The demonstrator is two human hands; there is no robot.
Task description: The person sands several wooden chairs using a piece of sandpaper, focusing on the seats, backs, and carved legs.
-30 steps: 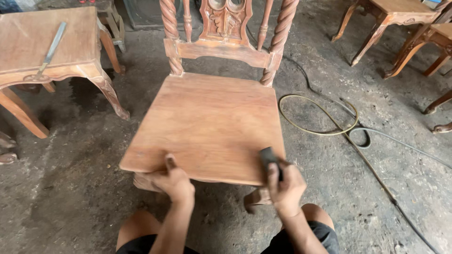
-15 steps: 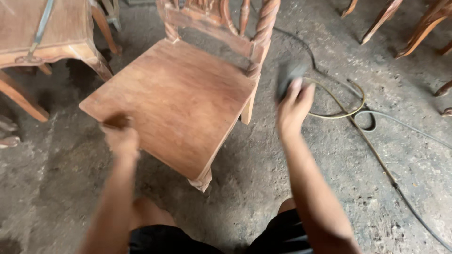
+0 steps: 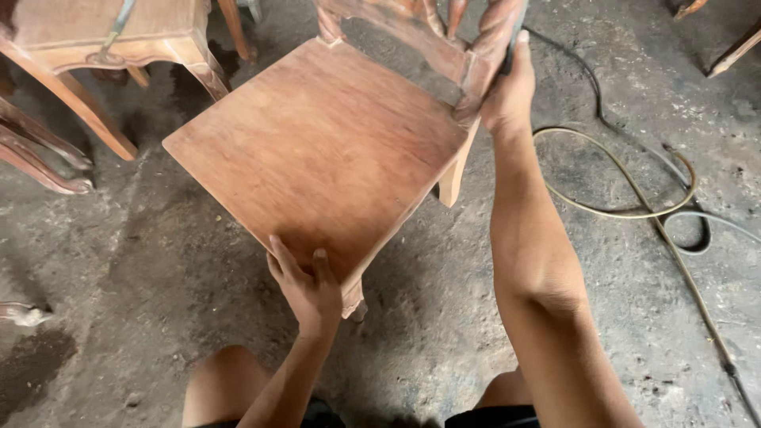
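From the head camera, the left hand [image 3: 305, 289] is lying flat, fingers spread, on the front corner of the bare reddish-brown wooden chair [image 3: 325, 147]. The right hand [image 3: 507, 91] is pressing a dark sanding pad [image 3: 515, 32] against its twisted back post [image 3: 491, 55]. Turned askew on the rough grey concrete floor [image 3: 158, 261], the chair might be tipping if the push outweighs that flat hold.

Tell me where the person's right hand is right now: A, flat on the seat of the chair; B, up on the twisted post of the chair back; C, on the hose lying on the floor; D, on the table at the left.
B: the right hand grips the twisted post of the chair back, while the left hand rests on the front corner of the seat.
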